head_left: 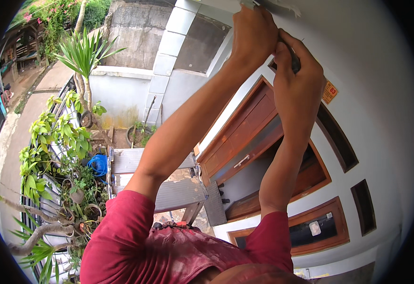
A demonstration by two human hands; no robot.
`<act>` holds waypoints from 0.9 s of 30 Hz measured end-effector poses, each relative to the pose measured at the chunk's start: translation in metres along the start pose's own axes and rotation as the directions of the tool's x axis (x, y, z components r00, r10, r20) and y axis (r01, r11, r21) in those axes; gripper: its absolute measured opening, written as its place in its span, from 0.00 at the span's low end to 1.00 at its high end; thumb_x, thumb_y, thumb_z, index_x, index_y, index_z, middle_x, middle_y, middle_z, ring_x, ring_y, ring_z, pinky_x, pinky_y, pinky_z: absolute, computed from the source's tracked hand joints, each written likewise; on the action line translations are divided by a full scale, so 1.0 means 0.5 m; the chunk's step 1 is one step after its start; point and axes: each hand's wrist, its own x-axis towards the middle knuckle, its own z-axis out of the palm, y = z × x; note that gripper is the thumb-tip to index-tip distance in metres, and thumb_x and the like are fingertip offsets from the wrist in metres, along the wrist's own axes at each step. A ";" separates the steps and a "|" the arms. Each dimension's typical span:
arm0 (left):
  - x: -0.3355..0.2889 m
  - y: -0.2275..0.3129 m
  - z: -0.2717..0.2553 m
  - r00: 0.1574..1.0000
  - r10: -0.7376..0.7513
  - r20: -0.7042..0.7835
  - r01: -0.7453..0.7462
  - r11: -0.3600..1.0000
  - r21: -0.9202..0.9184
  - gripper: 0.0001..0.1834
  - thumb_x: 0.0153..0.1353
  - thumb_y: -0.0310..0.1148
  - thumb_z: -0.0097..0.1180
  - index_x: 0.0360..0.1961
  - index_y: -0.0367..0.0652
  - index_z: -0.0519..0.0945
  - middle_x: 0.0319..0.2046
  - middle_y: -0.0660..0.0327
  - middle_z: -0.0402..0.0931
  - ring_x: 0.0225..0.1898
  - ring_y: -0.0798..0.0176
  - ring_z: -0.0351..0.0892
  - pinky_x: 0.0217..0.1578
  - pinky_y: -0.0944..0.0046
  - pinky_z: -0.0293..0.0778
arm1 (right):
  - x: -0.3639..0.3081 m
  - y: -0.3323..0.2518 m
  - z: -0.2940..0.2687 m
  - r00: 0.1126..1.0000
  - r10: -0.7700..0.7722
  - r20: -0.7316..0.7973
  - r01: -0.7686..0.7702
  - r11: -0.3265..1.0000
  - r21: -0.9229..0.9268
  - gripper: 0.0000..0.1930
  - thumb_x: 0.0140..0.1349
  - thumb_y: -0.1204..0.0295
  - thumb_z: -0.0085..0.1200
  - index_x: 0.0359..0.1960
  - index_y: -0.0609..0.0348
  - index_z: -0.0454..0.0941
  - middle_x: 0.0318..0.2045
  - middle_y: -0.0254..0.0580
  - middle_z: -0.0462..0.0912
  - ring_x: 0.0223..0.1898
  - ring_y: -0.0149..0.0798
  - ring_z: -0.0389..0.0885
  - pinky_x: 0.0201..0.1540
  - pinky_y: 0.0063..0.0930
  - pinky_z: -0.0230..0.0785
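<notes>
Both arms, in red sleeves, reach up to the white surface at the top of the view. My left hand (255, 35) is closed up there, next to a small flat pale-grey piece (249, 3) at the picture's edge; what its fingers grip is mostly hidden. Just right of it and lower, my right hand (300, 71) wraps around a dark tool handle (294, 60). The tool's working end is not plain to see. Close above the hands, a ragged whitish patch (289, 6) hangs from the surface beside a dark strip.
Below me stands a metal platform ladder (181, 193). Brown wooden doors (244, 128) and a framed window (311, 232) line the white wall at right. Potted plants (81, 189), a coiled blue hose (98, 164) and a fence lie left; a grey-white wall (122, 90) stands beyond.
</notes>
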 end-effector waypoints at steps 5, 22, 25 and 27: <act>0.018 -0.018 0.003 0.999 -0.022 -0.034 0.021 0.999 -0.034 0.15 0.69 0.30 0.45 0.34 0.22 0.72 0.24 0.32 0.78 0.29 0.33 0.83 0.28 0.44 0.76 | 0.003 -0.009 0.018 0.998 0.046 -0.044 -0.044 0.998 0.043 0.13 0.69 0.72 0.52 0.49 0.65 0.83 0.38 0.55 0.88 0.38 0.56 0.88 0.47 0.40 0.78; 0.119 -0.133 -0.017 0.981 -0.068 -0.183 0.082 0.994 0.072 0.18 0.70 0.34 0.45 0.40 0.23 0.75 0.31 0.31 0.80 0.39 0.30 0.82 0.38 0.41 0.76 | 0.055 0.001 0.140 0.999 0.022 -0.044 -0.017 0.994 0.109 0.12 0.69 0.72 0.51 0.48 0.64 0.82 0.37 0.56 0.87 0.40 0.58 0.86 0.48 0.44 0.76; 0.156 -0.141 -0.060 0.975 -0.218 0.037 0.220 0.975 -0.043 0.18 0.69 0.33 0.45 0.38 0.21 0.73 0.26 0.33 0.80 0.31 0.32 0.84 0.34 0.45 0.80 | 0.087 0.002 0.185 0.996 0.047 0.078 -0.049 0.999 0.023 0.12 0.70 0.72 0.50 0.48 0.65 0.82 0.37 0.58 0.86 0.39 0.58 0.86 0.46 0.45 0.76; 0.142 -0.135 -0.075 0.982 -0.183 0.034 0.185 0.981 -0.052 0.19 0.69 0.34 0.45 0.35 0.22 0.74 0.24 0.33 0.80 0.28 0.34 0.84 0.33 0.45 0.80 | 0.079 -0.007 0.178 0.995 0.043 0.089 -0.045 0.999 0.024 0.12 0.70 0.72 0.50 0.49 0.65 0.81 0.38 0.58 0.87 0.40 0.57 0.86 0.45 0.45 0.77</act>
